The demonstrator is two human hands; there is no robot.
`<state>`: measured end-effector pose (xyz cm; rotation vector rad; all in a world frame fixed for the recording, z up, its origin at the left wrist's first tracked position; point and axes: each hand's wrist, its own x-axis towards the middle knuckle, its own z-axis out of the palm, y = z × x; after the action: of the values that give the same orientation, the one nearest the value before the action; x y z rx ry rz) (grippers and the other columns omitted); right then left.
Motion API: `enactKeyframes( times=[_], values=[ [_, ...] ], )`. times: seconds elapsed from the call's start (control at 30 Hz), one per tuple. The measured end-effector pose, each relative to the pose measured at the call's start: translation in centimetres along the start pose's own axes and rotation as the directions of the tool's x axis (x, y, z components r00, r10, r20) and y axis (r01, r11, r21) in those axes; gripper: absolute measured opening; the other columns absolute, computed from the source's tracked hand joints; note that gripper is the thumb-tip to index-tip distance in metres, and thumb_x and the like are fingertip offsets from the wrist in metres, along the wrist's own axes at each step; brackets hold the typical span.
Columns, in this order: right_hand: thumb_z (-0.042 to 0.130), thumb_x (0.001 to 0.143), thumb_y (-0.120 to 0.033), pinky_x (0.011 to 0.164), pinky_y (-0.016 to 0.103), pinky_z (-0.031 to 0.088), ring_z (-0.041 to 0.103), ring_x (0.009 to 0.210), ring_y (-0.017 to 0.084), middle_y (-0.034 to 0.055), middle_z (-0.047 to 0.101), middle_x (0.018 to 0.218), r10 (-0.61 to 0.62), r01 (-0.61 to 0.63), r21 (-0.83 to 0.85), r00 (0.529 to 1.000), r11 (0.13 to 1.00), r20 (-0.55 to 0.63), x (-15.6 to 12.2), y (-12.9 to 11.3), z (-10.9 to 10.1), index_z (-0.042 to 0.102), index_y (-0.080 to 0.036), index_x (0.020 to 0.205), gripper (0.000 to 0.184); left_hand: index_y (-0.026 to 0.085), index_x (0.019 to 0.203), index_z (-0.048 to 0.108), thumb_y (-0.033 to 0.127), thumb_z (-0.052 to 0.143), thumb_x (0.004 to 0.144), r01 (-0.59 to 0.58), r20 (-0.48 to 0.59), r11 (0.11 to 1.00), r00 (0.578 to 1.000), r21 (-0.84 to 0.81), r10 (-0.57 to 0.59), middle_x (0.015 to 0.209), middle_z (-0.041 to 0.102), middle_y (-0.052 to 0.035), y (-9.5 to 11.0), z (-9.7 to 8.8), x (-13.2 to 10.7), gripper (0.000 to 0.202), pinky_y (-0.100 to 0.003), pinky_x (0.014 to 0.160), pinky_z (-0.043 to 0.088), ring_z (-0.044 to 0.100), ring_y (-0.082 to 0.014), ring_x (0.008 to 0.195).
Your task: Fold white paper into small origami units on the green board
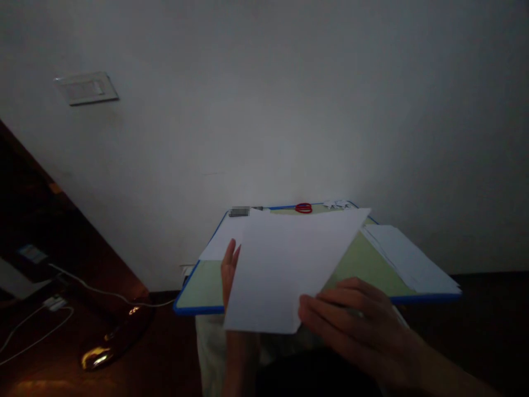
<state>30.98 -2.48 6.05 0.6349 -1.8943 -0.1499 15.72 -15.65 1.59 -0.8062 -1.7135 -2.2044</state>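
A white sheet of paper (281,264) is held up in front of me, tilted above the small table. My right hand (355,320) grips its lower right edge between thumb and fingers, and the paper bends a little there. Behind the sheet's left side is my left hand (228,271), propping it up; a few fingertips show past the edge and the rest is hidden. Farther back on the table lie scissors with red handles (303,208) and several white paper cutouts (336,204), jagged like stars.
The pale green tabletop (351,264) has a blue rim. Loose white sheets (407,256) lie at its right, another white sheet (221,237) at its left, below a dark, blurred object (239,212). The wall (264,110) stands close behind. White cables (103,296) run at the left.
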Motion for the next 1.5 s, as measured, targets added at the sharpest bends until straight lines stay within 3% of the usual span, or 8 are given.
enactKeyframes(
  times=[0.1, 0.17, 0.3, 0.47, 0.73, 0.9, 1.2, 1.5],
  values=[
    [0.046, 0.102, -0.008, 0.076, 0.031, 0.058, 0.069, 0.097, 0.017, 0.0064, 0.079, 0.105, 0.107, -0.111, 0.040, 0.990, 0.993, 0.091, -3.4, 1.1, 1.3, 0.071, -0.009, 0.114, 0.028, 0.022, 0.143, 0.053, 0.066, 0.047, 0.094, 0.240, 0.108, 0.970, 0.964, 0.033, -0.242, 0.126, 0.070, -0.0117, -1.1, -0.8, 1.7, 0.066, -0.037, 0.082, 0.059, 0.070, -0.0281, 0.107],
    [0.048, 0.101, -0.007, 0.075, 0.033, 0.057, 0.068, 0.095, 0.019, 0.0093, 0.078, 0.104, 0.173, -0.179, 0.040, 0.977, 0.983, 0.123, -5.4, 1.3, 2.2, 0.069, -0.008, 0.117, 0.027, 0.021, 0.141, 0.054, 0.069, 0.038, 0.096, 0.459, 0.255, 0.883, 0.846, 0.096, -0.468, 0.115, 0.074, -0.0124, -1.9, -1.1, 3.3, 0.068, -0.037, 0.077, 0.059, 0.072, -0.0277, 0.096],
    [0.048, 0.101, -0.009, 0.074, 0.035, 0.054, 0.065, 0.090, 0.020, 0.0109, 0.077, 0.104, 0.224, -0.240, 0.040, 0.945, 0.970, 0.237, -7.9, 1.1, 3.4, 0.067, -0.010, 0.121, 0.028, 0.016, 0.148, 0.042, 0.059, 0.043, 0.098, 0.582, 0.345, 0.780, 0.700, 0.232, -0.625, 0.100, 0.074, -0.0141, -4.6, -1.0, 6.6, 0.066, -0.035, 0.066, 0.058, 0.073, -0.0241, 0.077],
    [0.050, 0.100, -0.011, 0.078, 0.039, 0.051, 0.063, 0.092, 0.021, 0.0100, 0.076, 0.105, 0.220, -0.252, 0.057, 0.916, 0.966, 0.335, -8.7, 1.5, 4.2, 0.067, -0.015, 0.121, 0.027, 0.016, 0.153, 0.034, 0.034, 0.074, 0.083, 0.186, 0.386, 0.761, 0.773, 0.621, -0.504, 0.110, 0.071, -0.0161, -7.0, 0.1, 8.9, 0.083, -0.037, 0.074, 0.058, 0.071, -0.0268, 0.090],
    [0.054, 0.098, -0.013, 0.085, 0.041, 0.050, 0.064, 0.099, 0.023, 0.0091, 0.073, 0.113, 0.215, -0.306, 0.102, 0.835, 0.947, 0.506, -8.3, 2.2, 4.6, 0.067, -0.019, 0.120, 0.026, 0.017, 0.150, 0.041, 0.016, 0.071, 0.078, -0.053, 0.533, 0.778, 0.758, 0.626, -0.377, 0.116, 0.072, -0.0145, -6.9, 4.0, 11.5, 0.078, -0.039, 0.089, 0.055, 0.068, -0.0288, 0.108],
    [0.051, 0.102, -0.025, 0.094, 0.048, 0.052, 0.062, 0.110, 0.027, 0.0135, 0.070, 0.120, 0.466, -0.531, -0.022, 0.723, 0.847, 0.510, -8.4, 7.0, 6.0, 0.067, -0.019, 0.125, 0.029, 0.016, 0.144, 0.048, 0.023, 0.075, 0.077, -0.159, 0.560, 0.710, 0.739, 0.686, -0.376, 0.116, 0.071, -0.0146, -7.5, 5.1, 12.3, 0.073, -0.038, 0.091, 0.054, 0.068, -0.0294, 0.108],
    [0.052, 0.101, -0.049, 0.100, 0.050, 0.045, 0.057, 0.122, 0.031, 0.0147, 0.063, 0.133, 0.443, -0.549, -0.135, 0.480, 0.825, 0.757, -7.9, 12.8, 10.4, 0.066, -0.020, 0.132, 0.044, 0.016, 0.147, 0.045, 0.029, 0.079, 0.075, -0.279, 0.575, 0.607, 0.730, 0.744, -0.370, 0.117, 0.070, -0.0173, -9.0, 5.2, 12.9, 0.081, -0.041, 0.092, 0.052, 0.068, -0.0314, 0.107],
    [0.055, 0.095, -0.063, 0.106, 0.052, 0.040, 0.052, 0.130, 0.033, 0.0136, 0.057, 0.145, 0.402, -0.578, -0.052, 0.498, 0.815, 0.769, -7.7, 11.4, 9.4, 0.063, -0.027, 0.138, 0.057, 0.018, 0.149, 0.044, 0.021, 0.072, 0.080, -0.380, 0.682, 0.691, 0.696, 0.614, -0.224, 0.120, 0.069, -0.0142, -10.3, 5.7, 14.5, 0.075, -0.038, 0.096, 0.051, 0.067, -0.0274, 0.108]
  ],
)
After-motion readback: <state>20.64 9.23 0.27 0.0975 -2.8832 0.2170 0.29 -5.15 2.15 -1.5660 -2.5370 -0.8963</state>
